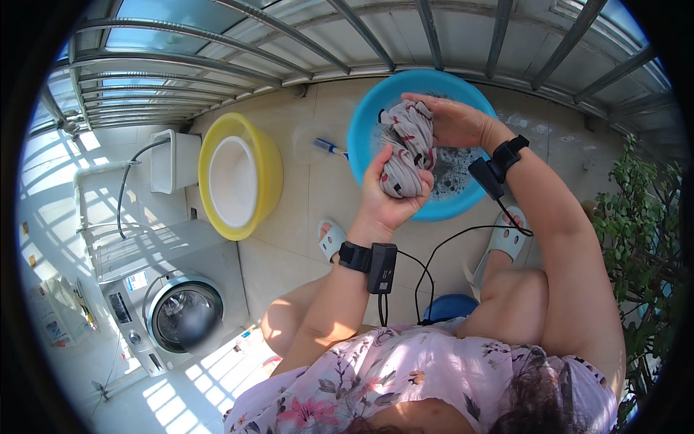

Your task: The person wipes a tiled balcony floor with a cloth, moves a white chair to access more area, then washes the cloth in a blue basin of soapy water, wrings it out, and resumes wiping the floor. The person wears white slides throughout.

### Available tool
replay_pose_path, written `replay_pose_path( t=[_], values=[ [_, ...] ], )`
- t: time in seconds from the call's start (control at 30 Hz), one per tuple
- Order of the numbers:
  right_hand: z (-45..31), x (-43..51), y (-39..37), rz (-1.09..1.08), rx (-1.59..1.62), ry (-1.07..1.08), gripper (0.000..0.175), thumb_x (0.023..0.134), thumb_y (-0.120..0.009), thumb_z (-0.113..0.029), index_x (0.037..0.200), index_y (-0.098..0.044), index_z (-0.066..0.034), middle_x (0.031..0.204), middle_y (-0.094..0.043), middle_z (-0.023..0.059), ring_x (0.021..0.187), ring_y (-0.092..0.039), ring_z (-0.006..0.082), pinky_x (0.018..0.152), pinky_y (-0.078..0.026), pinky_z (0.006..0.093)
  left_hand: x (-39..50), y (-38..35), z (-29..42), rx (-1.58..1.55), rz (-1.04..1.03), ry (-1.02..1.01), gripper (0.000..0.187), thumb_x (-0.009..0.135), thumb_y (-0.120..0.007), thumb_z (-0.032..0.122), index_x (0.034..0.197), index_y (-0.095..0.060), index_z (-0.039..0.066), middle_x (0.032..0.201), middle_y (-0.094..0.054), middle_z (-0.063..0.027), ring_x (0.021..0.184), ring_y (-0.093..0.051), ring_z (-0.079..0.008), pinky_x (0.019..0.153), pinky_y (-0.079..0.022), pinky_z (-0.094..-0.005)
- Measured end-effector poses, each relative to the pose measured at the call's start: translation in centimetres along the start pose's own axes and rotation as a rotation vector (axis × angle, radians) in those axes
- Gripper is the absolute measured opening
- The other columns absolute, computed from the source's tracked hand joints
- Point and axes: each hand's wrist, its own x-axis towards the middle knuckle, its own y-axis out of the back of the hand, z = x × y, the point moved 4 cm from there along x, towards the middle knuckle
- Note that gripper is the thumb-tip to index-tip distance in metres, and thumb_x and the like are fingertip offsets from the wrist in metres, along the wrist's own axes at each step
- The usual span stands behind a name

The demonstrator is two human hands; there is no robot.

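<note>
My left hand [393,203] grips the near end of a bunched, wet-looking grey cloth [404,149] with red and black marks. At its far right side, my right hand [458,122] lies against the cloth, fingers stretched along it. Whether those fingers grip is hard to see, as the cloth hides part of them. Both hands hold the bundle above a round blue basin [360,187], where dark water with suds [455,168] shows.
Left of the blue basin lies a blue-and-white brush [328,146]. Farther left are a yellow basin [271,179] with a white basin [233,182] inside, and a washing machine [227,271]. Metal railings [368,40] run behind; a leafy plant [623,217] stands right. Wristband cables [434,255] hang between my arms.
</note>
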Motion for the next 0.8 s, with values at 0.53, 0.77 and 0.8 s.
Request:
replay_pose_path(
  t=[0.53, 0.77, 0.8],
  values=[
    [-7.5, 0.1, -12.2, 0.171, -0.216, 0.228, 0.011, 0.09, -0.067, -0.015, 0.093, -0.059, -0.0079, 0.089, -0.064, 0.0016, 0.08, -0.06, 0.0099, 0.07, -0.052, 0.0275, -9.1, -8.5, -0.9, 0.21, -0.278, -0.082, 0.054, 0.091, -0.073, 0.023, 0.137, -0.049, 0.008, 0.129, -0.055, -0.015, 0.106, -0.057, -0.0279, 0.088, -0.054, -0.0396],
    [-8.3, 1.8, -15.0, 0.462, -1.008, -0.061, 0.016, 0.087, -0.067, -0.015, 0.077, -0.056, -0.0099, 0.075, -0.054, -0.0021, 0.066, -0.05, 0.0075, 0.057, -0.041, 0.0266, -6.1, -6.7, -0.5, 0.74, -0.184, -0.159, 0.048, 0.087, -0.074, 0.009, 0.13, -0.053, 0.004, 0.117, -0.066, -0.0101, 0.103, -0.067, -0.0204, 0.082, -0.058, -0.0377],
    [-8.4, 2.4, -15.3, 0.539, -1.095, -0.084, 0.02, 0.08, -0.07, -0.017, 0.072, -0.054, -0.0076, 0.069, -0.053, -0.0009, 0.063, -0.05, 0.0082, 0.055, -0.039, 0.029, -5.5, -6.4, -0.2, 0.772, -0.188, -0.221, 0.047, 0.086, -0.075, 0.008, 0.128, -0.054, 0.004, 0.116, -0.066, -0.0102, 0.103, -0.067, -0.0202, 0.08, -0.058, -0.0371]
  ],
)
